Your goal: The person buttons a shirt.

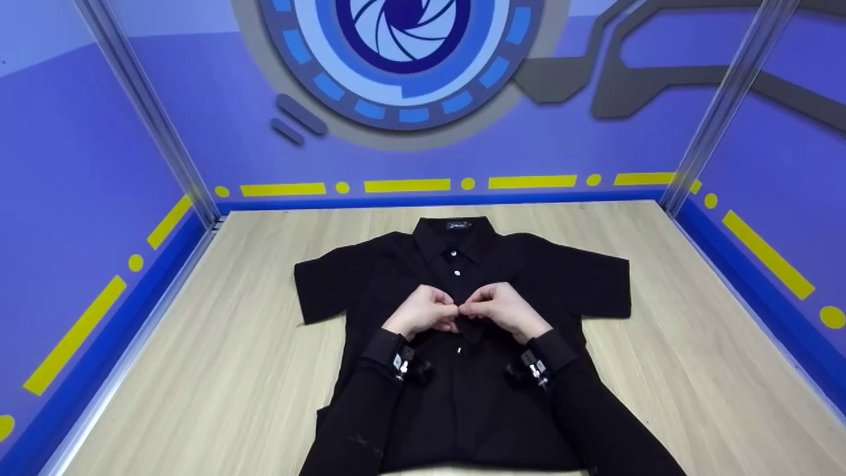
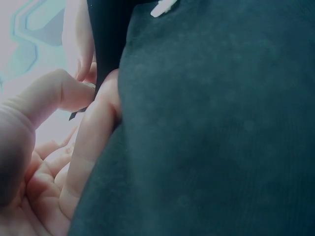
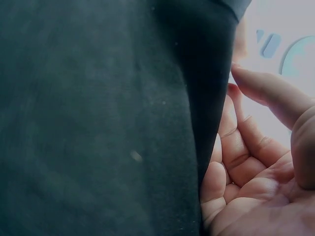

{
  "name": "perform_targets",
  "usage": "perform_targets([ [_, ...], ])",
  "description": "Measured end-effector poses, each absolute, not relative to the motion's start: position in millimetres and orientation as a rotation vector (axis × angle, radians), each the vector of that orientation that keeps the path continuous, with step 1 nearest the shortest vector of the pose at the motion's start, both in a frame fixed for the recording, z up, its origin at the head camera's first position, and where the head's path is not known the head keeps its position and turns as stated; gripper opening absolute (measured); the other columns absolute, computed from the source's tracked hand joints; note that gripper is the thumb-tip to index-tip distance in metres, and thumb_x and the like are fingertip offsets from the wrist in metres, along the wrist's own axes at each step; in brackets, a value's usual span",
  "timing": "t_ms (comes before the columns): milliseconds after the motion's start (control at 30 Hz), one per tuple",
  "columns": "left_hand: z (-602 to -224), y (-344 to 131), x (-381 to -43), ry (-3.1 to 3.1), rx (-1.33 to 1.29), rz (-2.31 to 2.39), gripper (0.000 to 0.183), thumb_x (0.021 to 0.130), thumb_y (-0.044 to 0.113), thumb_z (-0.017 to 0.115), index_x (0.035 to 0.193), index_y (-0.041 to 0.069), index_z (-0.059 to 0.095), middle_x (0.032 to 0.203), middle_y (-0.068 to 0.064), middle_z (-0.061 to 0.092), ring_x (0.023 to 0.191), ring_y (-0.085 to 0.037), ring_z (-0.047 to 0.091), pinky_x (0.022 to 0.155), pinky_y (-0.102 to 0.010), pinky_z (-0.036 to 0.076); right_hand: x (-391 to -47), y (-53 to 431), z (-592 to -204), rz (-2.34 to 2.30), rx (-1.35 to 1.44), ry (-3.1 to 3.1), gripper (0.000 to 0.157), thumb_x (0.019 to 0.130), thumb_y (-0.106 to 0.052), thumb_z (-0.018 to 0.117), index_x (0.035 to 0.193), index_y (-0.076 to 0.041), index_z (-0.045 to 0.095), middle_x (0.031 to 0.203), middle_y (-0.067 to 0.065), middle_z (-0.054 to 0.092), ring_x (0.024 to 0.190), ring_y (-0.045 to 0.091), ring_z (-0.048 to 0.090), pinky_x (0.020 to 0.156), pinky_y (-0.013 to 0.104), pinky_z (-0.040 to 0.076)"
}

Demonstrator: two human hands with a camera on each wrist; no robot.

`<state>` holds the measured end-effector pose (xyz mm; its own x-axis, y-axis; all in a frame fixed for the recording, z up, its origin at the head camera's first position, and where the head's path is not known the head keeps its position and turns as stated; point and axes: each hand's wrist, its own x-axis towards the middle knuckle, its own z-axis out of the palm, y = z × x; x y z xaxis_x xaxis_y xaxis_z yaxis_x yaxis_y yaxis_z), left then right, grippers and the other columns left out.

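Observation:
A black short-sleeved shirt [image 1: 548, 271] lies front up, its collar [image 1: 456, 235] at the far end. Over the chest, my left hand [image 1: 423, 309] pinches the front placket between thumb and forefinger. A small pale edge, perhaps a button, shows at that thumb tip in the left wrist view. Facing it, my right hand [image 1: 505, 309] pinches the same part of the placket, fingertips almost touching the left ones. White buttons show above the hands, one of them a shirt button [image 1: 457, 273], and another lower button [image 1: 459, 350] is below. The fingers hide the exact pinched spot.
The shirt is spread on a light wooden table [image 1: 218, 370]. Blue-purple panels [image 1: 198, 99] with yellow marks stand around the back and sides, joined by metal posts [image 1: 720, 99]. Dark wrist cameras [image 1: 413, 370] sit on both black-sleeved wrists, just above the shirt.

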<state>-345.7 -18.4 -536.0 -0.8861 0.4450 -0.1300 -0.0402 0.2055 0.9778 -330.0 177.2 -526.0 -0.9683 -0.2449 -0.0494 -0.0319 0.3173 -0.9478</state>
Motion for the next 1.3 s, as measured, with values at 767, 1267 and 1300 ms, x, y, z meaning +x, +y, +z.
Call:
perform_targets([
  [767,-537.8,-20.2,-346.4,2.051,0.41,1.703,0.011,0.086,0.006,0.065,0.076,0.007,0.061,0.063,-0.005,0.067,0.057,-0.014,0.068,0.054,-0.021,0.055,-330.4,176.4,-527.3,-1.691,-0.271,2.424,0.01,0.078,-0.011,0.075,0.084,-0.003,0.074,0.072,0.0,0.068,0.069,0.013,0.061,0.065,0.023,0.05],
  [1267,-540.1,-22.8,-349.4,1.97,0.418,1.725,0.012,0.091,0.008,0.064,0.08,0.007,0.06,0.068,-0.004,0.066,0.06,-0.014,0.069,0.056,-0.02,0.056,-325.3,176.1,-514.9,-1.705,-0.259,2.409,0.011,0.081,-0.003,0.068,0.088,0.005,0.071,0.072,0.007,0.069,0.066,0.014,0.06,0.064,0.025,0.051],
  [1300,-540.0,-22.8,-349.5,1.968,0.413,1.731,0.011,0.091,0.009,0.064,0.081,0.006,0.06,0.068,-0.004,0.066,0.06,-0.014,0.069,0.056,-0.02,0.056,-322.4,175.5,-510.2,-1.706,-0.261,2.405,0.013,0.082,-0.002,0.067,0.089,0.007,0.071,0.072,0.008,0.069,0.066,0.014,0.06,0.064,0.025,0.051],
])
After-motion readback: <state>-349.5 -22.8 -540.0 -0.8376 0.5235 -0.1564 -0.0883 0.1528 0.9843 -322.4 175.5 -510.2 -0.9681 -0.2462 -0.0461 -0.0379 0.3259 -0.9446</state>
